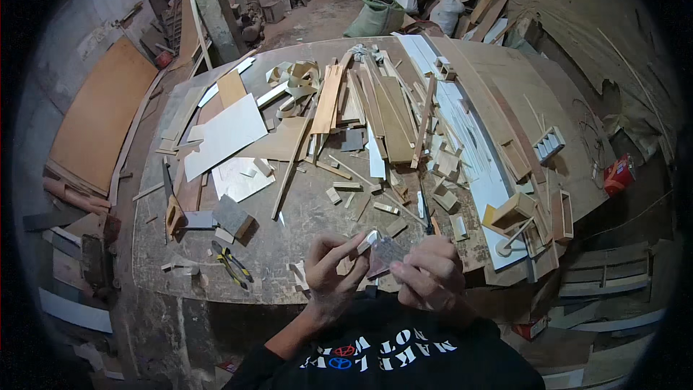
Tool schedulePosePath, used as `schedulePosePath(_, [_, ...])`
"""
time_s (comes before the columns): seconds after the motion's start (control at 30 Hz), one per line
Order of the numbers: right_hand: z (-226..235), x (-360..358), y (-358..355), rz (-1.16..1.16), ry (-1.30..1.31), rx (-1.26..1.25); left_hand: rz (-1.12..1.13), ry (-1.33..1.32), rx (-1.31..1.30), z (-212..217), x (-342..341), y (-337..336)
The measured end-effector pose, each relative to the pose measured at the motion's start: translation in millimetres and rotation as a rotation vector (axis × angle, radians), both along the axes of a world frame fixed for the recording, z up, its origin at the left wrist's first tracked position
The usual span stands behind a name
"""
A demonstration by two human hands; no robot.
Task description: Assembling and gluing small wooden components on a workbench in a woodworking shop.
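Note:
In front of my chest, my left hand (334, 269) pinches a small pale wooden block (367, 241) between thumb and fingers. My right hand (431, 273) is closed on a thin grey sheet (390, 250), which has a pinkish lower part and looks like sandpaper or film; I cannot tell which. The sheet's left edge reaches the block, and whether they touch is unclear. Both hands are above the near edge of a worn workbench (162, 245). Wood offcuts (385, 208) lie just beyond them.
Pliers (232, 265) and a handsaw (173, 217) lie on the left of the bench. White panels (227, 136) and long wooden strips (330, 97) cover its middle. Small wooden boxes (514, 211) stand at right, beside a long white board (462, 130). Sacks (377, 13) sit beyond the bench.

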State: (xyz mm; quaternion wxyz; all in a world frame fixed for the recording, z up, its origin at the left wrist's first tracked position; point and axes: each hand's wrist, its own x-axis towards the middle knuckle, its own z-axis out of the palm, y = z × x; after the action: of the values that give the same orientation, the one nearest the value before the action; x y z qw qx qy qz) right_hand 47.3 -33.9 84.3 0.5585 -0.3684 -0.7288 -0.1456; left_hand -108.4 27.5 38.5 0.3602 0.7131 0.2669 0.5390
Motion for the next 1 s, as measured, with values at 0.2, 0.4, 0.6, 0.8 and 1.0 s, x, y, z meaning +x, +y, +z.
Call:
schedulePosePath(0.2, [-5.6,8.7,7.9,0.048,-0.114,-0.085,0.094,0.118,0.12,-0.2,6.0,8.1])
schedulePosePath(0.4, [-7.0,10.5,18.2,-0.04,-0.051,-0.164,0.141,0.102,0.205,-5.2,8.9,15.4])
schedulePosePath(0.6, [-2.5,11.8,16.7,0.124,-0.121,-0.065,0.159,0.078,0.218,-7.8,11.8,20.1])
schedulePosePath(0.8, [-3.8,7.7,22.1,0.046,-0.11,-0.058,0.163,0.101,0.296,-6.8,14.0,22.9])
schedulePosePath(1.0, [-1.2,13.6,17.2,0.05,-0.044,-0.049,0.162,0.12,0.279,-3.3,15.2,23.2])
